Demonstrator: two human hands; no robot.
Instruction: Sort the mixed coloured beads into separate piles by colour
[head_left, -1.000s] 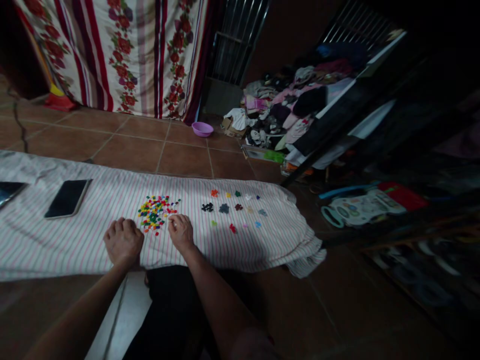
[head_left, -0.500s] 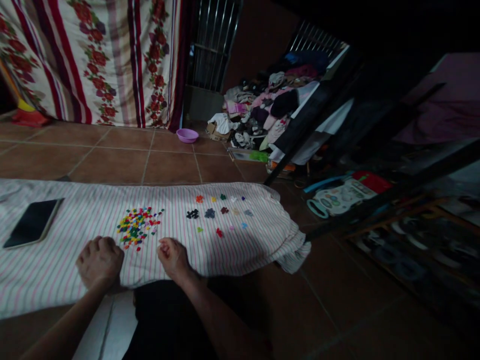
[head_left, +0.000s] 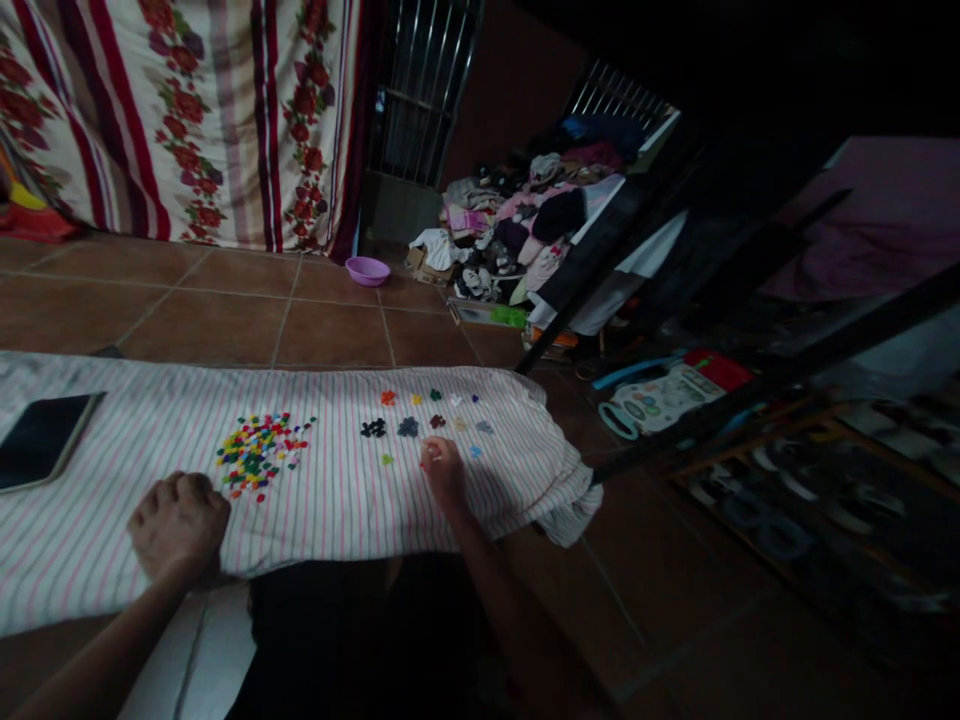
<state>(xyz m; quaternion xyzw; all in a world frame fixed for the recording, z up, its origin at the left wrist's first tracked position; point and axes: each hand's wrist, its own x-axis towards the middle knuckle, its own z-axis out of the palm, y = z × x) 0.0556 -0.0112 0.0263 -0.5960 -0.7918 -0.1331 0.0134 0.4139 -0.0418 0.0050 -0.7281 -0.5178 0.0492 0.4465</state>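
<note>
On the striped cloth [head_left: 337, 520] lies a mixed heap of small coloured pieces [head_left: 259, 450]. My left hand [head_left: 180, 520] rests closed on the cloth, just below and left of the heap; what its curled fingers hold, if anything, is hidden. To the right, small piles sorted by colour include orange [head_left: 388, 398], black [head_left: 373, 428], dark grey [head_left: 408, 427], brown [head_left: 437, 422] and lime green [head_left: 387, 459]. My right hand [head_left: 444, 468] is pinched over the lower row of piles, right of the lime green one. A bit of red shows at its fingertips, too small to tell held from lying.
A dark phone [head_left: 45, 440] lies at the cloth's left end. Beyond, on the tiled floor, are a purple basin [head_left: 367, 271] and a heap of clothes [head_left: 517, 220]. A dark slanted post [head_left: 562, 325] stands beyond the cloth's right end.
My right hand has moved right, from beside the mixed heap to the sorted piles, and now covers the red and pink ones. The left hand remains on the cloth; the view has shifted slightly.
</note>
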